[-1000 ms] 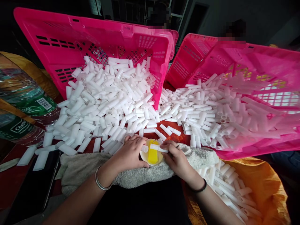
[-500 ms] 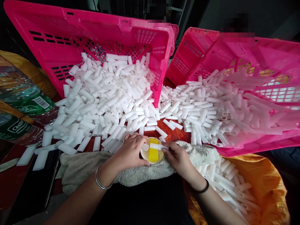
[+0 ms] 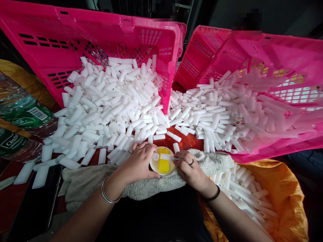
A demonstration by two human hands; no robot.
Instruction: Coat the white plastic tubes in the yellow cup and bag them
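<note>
short white plastic tube (image 3: 155, 156) pinched in left hand (image 3: 139, 164) fingertips, over small round cup of yellow liquid (image 3: 163, 165) on grey towel (image 3: 83, 179). right hand (image 3: 189, 169) closed on a thinner white tube (image 3: 168, 157) held level across the cup. both look light, stiff, smooth, likely slippery if wet; best gripped mid-body, open ends clear. loose white tubes (image 3: 113, 104) spill from tilted pink crates (image 3: 75, 40); water bottles (image 3: 22, 114) far left.
</note>
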